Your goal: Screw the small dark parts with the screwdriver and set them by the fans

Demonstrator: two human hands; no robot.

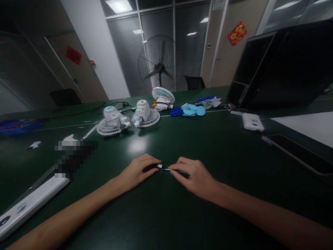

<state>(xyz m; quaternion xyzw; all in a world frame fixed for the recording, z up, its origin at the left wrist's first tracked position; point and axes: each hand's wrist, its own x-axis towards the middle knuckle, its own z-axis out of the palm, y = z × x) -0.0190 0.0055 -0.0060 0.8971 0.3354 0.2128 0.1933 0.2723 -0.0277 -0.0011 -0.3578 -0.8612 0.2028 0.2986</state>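
Over the dark green table [135, 222], my left hand [139, 170] pinches a small part with a pale face and dark edges [159, 166]. What kind of part it is I cannot make out, as the fingers cover some of it. A screwdriver [183, 173] with a dark handle lies in the closed fingers of my right hand [194, 173]. Its thin metal shaft points left, and the tip is at or very close to the small part; whether they touch I cannot tell.
Beyond my hands stand white fan heads [110, 128], with blue propeller blades [192, 110] to their right. A long white fan piece [33, 205] lies at the left, a white box-like part [252, 122] and a phone-like slab [299, 152] at the right. A large black case [283, 69] rises behind them.
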